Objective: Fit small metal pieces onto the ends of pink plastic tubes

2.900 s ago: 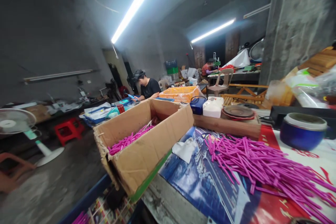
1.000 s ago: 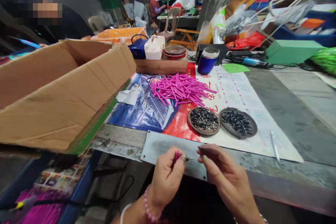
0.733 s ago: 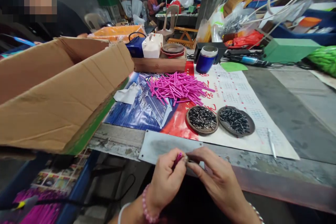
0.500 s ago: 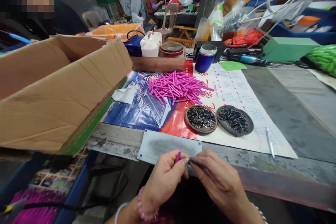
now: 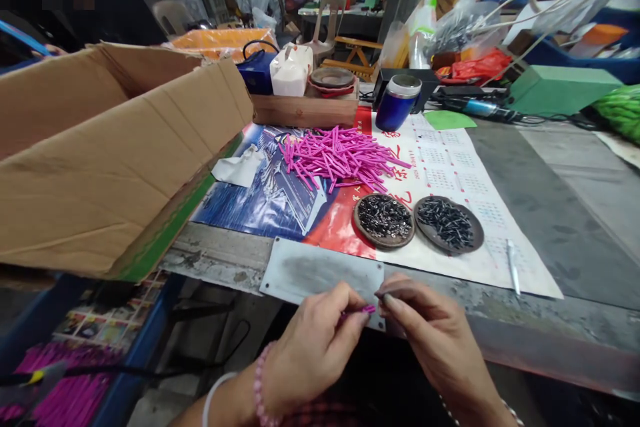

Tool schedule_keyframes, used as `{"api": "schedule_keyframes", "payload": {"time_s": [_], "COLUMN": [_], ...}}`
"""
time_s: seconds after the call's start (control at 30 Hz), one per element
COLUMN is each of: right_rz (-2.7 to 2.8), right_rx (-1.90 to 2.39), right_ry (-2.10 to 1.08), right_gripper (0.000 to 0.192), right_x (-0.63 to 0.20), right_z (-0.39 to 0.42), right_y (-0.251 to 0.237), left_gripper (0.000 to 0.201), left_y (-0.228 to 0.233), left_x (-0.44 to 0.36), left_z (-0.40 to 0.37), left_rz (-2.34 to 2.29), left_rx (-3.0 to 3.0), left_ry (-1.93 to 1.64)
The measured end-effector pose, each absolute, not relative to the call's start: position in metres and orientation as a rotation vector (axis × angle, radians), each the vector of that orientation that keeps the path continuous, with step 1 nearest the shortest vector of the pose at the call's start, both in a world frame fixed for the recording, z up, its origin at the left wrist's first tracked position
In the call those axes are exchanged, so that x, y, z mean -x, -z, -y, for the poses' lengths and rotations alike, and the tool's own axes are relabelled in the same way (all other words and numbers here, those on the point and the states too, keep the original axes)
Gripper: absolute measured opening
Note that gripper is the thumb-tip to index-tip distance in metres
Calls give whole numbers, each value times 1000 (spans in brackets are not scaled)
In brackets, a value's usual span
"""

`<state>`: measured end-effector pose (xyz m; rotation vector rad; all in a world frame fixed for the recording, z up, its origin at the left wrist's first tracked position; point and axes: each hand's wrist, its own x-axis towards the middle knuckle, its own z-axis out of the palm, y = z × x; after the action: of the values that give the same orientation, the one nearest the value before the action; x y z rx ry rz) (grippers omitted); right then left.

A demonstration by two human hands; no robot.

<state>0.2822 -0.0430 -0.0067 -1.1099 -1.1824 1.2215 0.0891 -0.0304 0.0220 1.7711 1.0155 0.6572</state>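
My left hand (image 5: 317,347) is closed around a short pink stick (image 5: 369,309), whose end pokes out past the thumb and finger. Facing it, my right hand (image 5: 435,340) pinches with thumb and forefinger just off that end; a dark edge shows at the fingertips, but I cannot make out what it is. Beyond the hands sits a round dish (image 5: 384,221) of small dark metal pieces, some ring-like. Beside it is a second dish (image 5: 477,233) of thin dark pins or screws. Farther back lies a loose heap of pink sticks (image 5: 343,157).
A grey metal plate (image 5: 320,270) lies along the table's front edge. On the left stands a large cardboard box (image 5: 125,180). A white pen (image 5: 513,267) rests on the calendar poster (image 5: 500,213). Behind are a blue cup (image 5: 395,110) and a wooden box (image 5: 305,111). Other people are nearby.
My hands have drawn slightly apart. The pink stick has turned from pointing upward to lying toward my right hand. The view has shifted a little.
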Motion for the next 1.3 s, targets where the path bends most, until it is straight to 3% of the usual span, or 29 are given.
{"api": "schedule_keyframes", "payload": {"time_s": [0.37, 0.63, 1.07, 1.3], "right_rz": [1573, 1835, 1845, 1814], "right_rx": [1099, 1009, 1105, 1179], "right_ry": [-1043, -843, -1033, -1051], "right_gripper": [10, 22, 6, 20], "right_x": [-279, -282, -294, -289], "right_z": [41, 40, 38, 39], "right_y": [-14, -13, -19, -15], "left_gripper": [19, 27, 16, 13], "left_y": [-30, -30, -35, -32], "left_x": [-83, -81, -82, -82], "left_z": [34, 32, 29, 29], "left_rz": [-1101, -1092, -1025, -1023], "left_rx": [-2308, -2493, -2604, -2621], "left_ry": [-703, -654, -687, -706]}}
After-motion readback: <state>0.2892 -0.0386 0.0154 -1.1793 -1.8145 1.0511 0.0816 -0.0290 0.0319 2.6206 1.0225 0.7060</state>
